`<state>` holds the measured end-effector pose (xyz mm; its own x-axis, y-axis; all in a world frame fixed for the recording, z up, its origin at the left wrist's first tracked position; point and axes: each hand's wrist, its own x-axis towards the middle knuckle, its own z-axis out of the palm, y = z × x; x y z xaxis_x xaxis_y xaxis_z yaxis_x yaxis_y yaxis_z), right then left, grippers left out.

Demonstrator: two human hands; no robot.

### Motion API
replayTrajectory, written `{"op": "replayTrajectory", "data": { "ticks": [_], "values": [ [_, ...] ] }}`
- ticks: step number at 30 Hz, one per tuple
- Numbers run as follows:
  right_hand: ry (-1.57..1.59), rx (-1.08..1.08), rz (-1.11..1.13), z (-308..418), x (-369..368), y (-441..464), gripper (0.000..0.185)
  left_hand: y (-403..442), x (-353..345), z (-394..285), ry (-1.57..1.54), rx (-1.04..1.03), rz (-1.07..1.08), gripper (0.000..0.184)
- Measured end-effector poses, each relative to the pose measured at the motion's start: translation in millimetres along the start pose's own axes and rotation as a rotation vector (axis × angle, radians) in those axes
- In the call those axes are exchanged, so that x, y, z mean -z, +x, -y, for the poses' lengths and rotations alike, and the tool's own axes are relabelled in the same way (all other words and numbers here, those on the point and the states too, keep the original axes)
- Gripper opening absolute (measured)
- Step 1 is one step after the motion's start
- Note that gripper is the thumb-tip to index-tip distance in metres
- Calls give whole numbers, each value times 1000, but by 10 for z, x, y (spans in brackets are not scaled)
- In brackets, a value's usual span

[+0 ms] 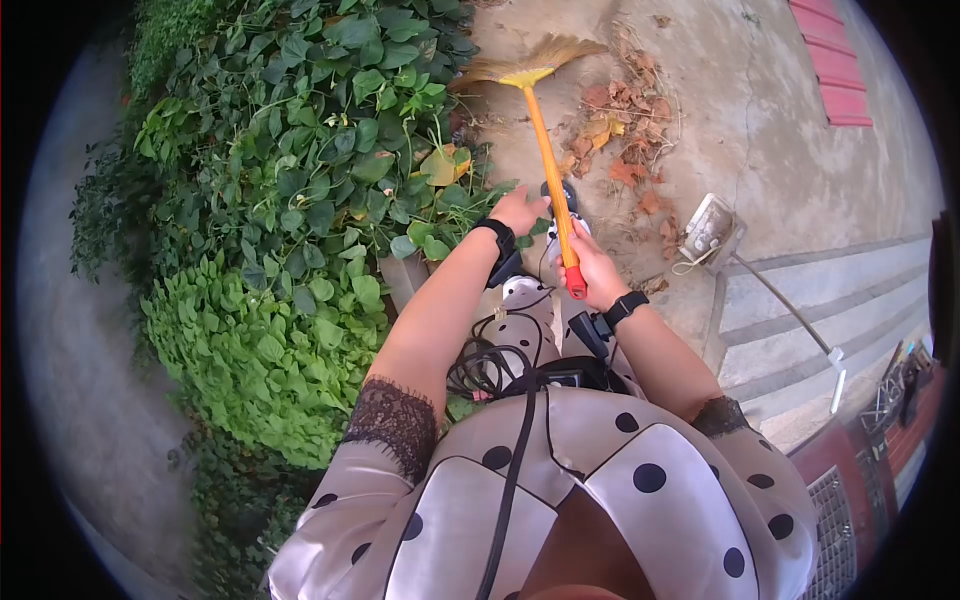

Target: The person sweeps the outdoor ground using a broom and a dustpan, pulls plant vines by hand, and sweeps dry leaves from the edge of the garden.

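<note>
Found one broom (pixel 544 150) gripped in the fingers of one right hand (pixel 600 270); noted one left hand (pixel 517 211) with fingers loosely spread; counted one long-handled dustpan (pixel 709 226).

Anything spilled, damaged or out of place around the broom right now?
Yes: dry brown leaves lie scattered on the concrete to the right of the broom, littering the ground. A yellowed leaf also stands out among the green plants. I see no obvious damage.

Orange-handled straw broom (pixel 544 145), yellow-necked and red-capped, held pointing forward over concrete ground (pixel 800 175), with bristles (pixel 565 50) fanned wide.
</note>
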<state>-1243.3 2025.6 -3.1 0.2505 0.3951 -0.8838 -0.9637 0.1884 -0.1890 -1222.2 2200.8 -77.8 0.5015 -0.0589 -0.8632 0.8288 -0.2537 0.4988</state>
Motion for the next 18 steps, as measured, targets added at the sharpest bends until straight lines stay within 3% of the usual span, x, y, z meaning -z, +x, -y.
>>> {"op": "replayTrajectory", "data": {
  "ticks": [1, 3, 4, 6, 10, 13, 15, 18],
  "values": [
    [146, -79, 14, 31, 28, -75, 46, 51, -122, -181, -48, 124, 77, 73],
    [131, -98, -14, 91, 92, -198, 47, 186, -464, -304, -313, 161, 58, 57],
    [-34, -59, -43, 137, 120, -280, 48, 306, -610, -315, -313, 164, 67, 57],
    [-244, -14, -113, 245, 143, -508, 50, 479, -852, -310, -652, 161, 149, 38],
    [-421, -16, -129, 452, 344, -910, 51, 111, -1065, -571, -812, 223, 193, 22],
    [-590, -27, -100, 479, 371, -1019, 53, 40, -1076, -427, -822, 215, 295, 21],
    [-805, -43, -108, 472, 334, -957, 56, 5, -1022, -324, -860, 209, 289, 23],
    [-764, -82, 39, 469, 261, -780, 56, -125, -864, -220, -897, 217, 7, 25]
  ]
}}
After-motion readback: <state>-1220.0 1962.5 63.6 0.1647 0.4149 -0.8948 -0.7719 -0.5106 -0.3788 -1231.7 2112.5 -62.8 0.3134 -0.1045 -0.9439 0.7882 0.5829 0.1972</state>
